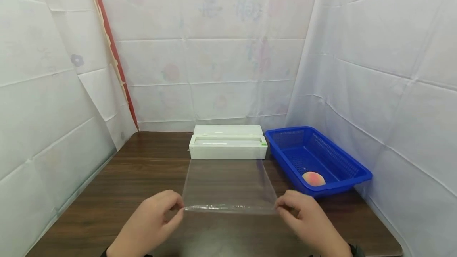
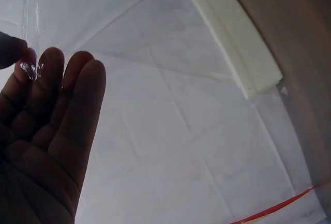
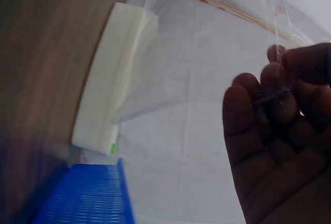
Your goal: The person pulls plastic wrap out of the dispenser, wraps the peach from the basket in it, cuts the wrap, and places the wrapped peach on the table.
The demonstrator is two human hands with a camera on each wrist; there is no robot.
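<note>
Fingers of both hands pinch near-invisible cling film (image 1: 228, 185) corners, wrists cut off.

Dark wood table (image 1: 107, 193); white sheets (image 1: 214, 50) (faint flower prints) all round.

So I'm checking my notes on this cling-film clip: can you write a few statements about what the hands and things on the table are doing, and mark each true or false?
1. Both hands pinch the near edge of the clear film. True: the left hand holds its left corner and the right hand its right corner.
2. The film comes out of the white dispenser box. True.
3. The blue basket stands left of the dispenser. False: it stands to its right.
4. The basket holds nothing. False: a peach lies in it.
5. The film lies crumpled in a ball. False: it is stretched out as a flat sheet above the wooden table.
</note>
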